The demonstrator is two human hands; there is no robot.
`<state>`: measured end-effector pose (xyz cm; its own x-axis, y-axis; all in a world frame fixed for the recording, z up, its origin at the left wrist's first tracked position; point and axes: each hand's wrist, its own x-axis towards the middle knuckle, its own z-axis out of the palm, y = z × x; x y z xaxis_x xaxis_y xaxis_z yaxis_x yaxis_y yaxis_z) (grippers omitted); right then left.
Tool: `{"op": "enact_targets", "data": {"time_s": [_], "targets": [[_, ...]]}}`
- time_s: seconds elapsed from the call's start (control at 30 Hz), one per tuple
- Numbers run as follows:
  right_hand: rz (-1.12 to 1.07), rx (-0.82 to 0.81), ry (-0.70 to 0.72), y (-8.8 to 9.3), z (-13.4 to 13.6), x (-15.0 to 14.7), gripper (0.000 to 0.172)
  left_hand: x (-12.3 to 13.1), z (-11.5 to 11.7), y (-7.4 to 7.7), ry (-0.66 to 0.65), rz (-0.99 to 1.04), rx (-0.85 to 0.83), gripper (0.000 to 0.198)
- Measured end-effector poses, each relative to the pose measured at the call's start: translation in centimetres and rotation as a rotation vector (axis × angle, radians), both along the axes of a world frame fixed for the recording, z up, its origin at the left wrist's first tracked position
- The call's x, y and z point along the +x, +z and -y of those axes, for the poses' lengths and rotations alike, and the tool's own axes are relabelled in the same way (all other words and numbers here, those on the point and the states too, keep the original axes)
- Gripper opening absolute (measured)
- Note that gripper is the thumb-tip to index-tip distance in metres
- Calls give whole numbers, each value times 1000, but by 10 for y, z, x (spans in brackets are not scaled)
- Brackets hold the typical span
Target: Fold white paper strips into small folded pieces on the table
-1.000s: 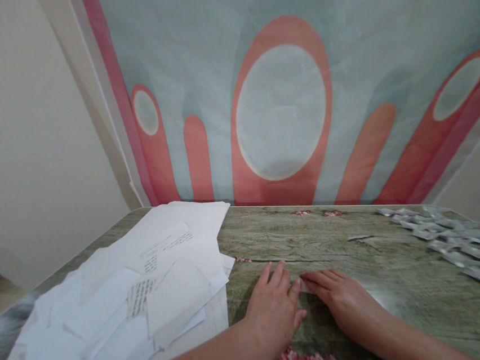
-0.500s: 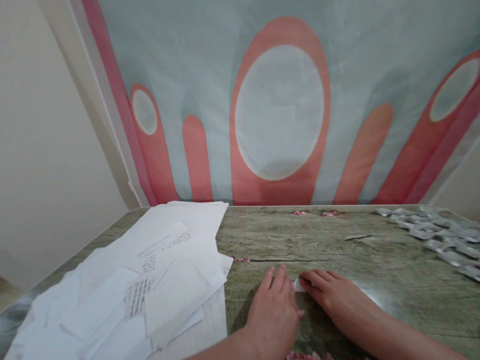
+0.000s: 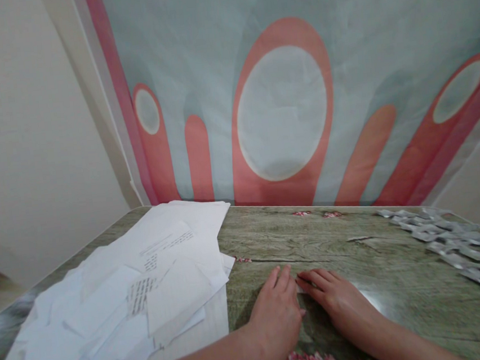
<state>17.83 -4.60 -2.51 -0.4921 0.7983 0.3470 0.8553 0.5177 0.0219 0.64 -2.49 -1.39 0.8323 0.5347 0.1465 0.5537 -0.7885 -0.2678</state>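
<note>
A small piece of white paper (image 3: pixel 300 290) lies on the tabletop, mostly covered by my fingers; only a sliver of it shows. On its left side my left hand (image 3: pixel 276 315) rests low on the table, fingers together against the paper, thumb partly hidden. My right hand (image 3: pixel 339 300) has its fingers bent and pressed together on the paper's right side. The two hands almost meet at the fingertips. How the paper is folded cannot be made out.
Loose white sheets and torn pieces, some printed, form a heap (image 3: pixel 107 300) on the left. Folded grey-white paper pieces (image 3: pixel 454 247) lie in rows at the right edge. Behind the wood-patterned table (image 3: pixel 270 233) hangs a blue-grey and red printed sheet (image 3: pixel 195 65).
My right fingertips have slid slightly left toward my left hand, covering more of the paper. The view has shifted a little.
</note>
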Motion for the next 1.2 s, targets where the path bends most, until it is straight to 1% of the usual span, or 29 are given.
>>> {"op": "enact_targets", "data": {"time_s": [0.1, 0.17, 0.23, 0.3, 0.37, 0.43, 0.53, 0.73, 1.0, 1.1, 1.2], "targets": [[6, -62, -30, 3, 0, -1, 36, 1, -1, -4, -16, 54, -7, 34], [-22, -103, -32, 3, -1, -1, 38, 1, -4, -4, -28, 116, -25, 29], [-77, -138, -25, 3, -2, 1, 41, -1, -10, -1, -37, 196, -81, 22], [-154, -166, -12, 4, -3, 3, 44, -4, -18, 3, -43, 283, -173, 15], [-234, -185, 19, 4, -4, 5, 44, -9, -26, 6, -62, 355, -248, 15], [-299, -194, 58, 5, -6, 7, 42, -12, -31, 7, -79, 401, -287, 16], [-349, -194, 89, 3, -8, 9, 35, -14, -33, 7, -84, 419, -304, 16], [-397, -201, 81, -2, -11, 10, 26, -11, -31, 6, -66, 440, -315, 15], [-478, -239, 85, -1, -10, 11, 22, -12, -32, 7, -52, 500, -388, 13], [-520, -237, 56, -3, -9, 10, 21, -12, -31, 8, -54, 509, -426, 12], [-518, -227, 15, -5, -8, 10, 19, -12, -31, 9, -73, 542, -463, 10]]}}
